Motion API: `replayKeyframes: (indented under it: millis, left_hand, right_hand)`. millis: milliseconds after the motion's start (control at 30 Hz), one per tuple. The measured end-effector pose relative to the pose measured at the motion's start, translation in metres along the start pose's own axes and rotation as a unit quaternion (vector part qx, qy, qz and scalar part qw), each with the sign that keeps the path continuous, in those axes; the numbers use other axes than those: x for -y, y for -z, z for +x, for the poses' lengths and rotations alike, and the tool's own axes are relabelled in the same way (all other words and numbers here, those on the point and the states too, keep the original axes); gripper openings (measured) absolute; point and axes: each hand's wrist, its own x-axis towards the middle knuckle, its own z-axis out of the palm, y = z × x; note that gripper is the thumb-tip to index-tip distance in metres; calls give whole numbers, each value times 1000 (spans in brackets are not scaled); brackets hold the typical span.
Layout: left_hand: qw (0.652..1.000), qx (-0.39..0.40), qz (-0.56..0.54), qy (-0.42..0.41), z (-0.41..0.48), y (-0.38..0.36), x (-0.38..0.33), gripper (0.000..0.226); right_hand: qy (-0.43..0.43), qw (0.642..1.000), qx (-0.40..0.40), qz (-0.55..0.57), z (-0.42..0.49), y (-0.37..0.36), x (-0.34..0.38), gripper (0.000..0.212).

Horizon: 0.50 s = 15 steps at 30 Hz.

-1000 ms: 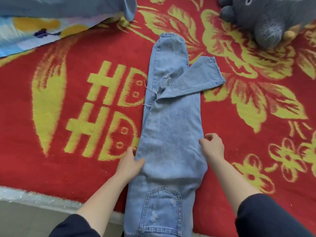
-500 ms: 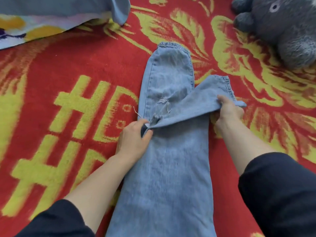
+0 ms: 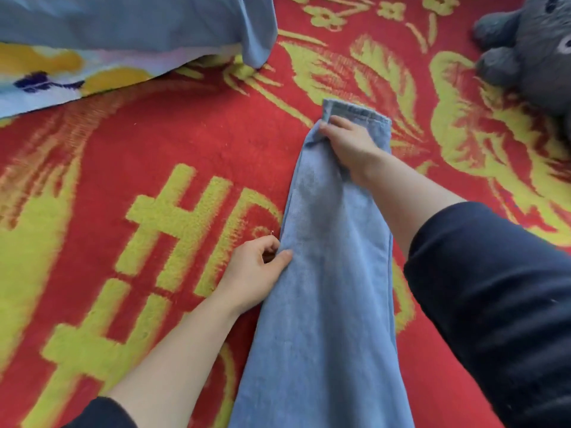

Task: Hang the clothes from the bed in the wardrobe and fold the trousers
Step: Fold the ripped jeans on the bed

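Change vs half a sec ago: the top leg of the trousers (image 3: 327, 288) lay askew, kinked off to the right w/ the right hand (image 3: 349, 143) under its end. Now that leg has been swung over & sits on the lower leg, edges roughly matched, so the pair reads as one long strip. The ripped knee w/ loose threads no longer shows. My read: the lengthwise halving is about done, and cross-folds come next; hanging isn't in view here.

Right hand is at the far end, fingers curled on the top layer just short of the hem (image 3: 355, 111), thumb at the left corner, so pinching denim. Left hand (image 3: 253, 270) is nearer the person, at the strip's left edge, thumb on top & fingers tucked at the edge: pinching it too, prob. holding the layers aligned.

Materials: light blue denim, stiffish, w/ a stitched hem band. Under both hands is a fuzzy red & yellow blanket (image 3: 154, 149), deep pile. Beyond the left hand lies smooth blue bedding (image 3: 123, 20); far right of the right hand sits a grey plush toy (image 3: 531, 50).
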Motion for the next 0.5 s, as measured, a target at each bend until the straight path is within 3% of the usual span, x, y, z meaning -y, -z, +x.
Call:
replayKeyframes:
  millis: [67, 133, 233, 300, 500]
  left_hand:
    - [1000, -10, -5, -3, 2, 1, 5, 24]
    - [1000, -11, -9, 0, 3, 1, 8, 24]
    - [1000, -27, -3, 6, 4, -1, 12, 25]
    - [999, -38, 6, 6, 5, -2, 12, 27]
    - [998, -13, -44, 36, 3, -3, 8, 20]
  right_hand:
    - [28, 996, 26, -86, 0, -5, -15, 56]
    - [86, 973, 6, -215, 1, -5, -24, 60]
    - [94, 902, 12, -421, 7, 1, -31, 58]
    - [94, 881, 28, -464, 8, 2, -36, 59]
    - [147, 862, 8, -484, -60, 12, -100, 56]
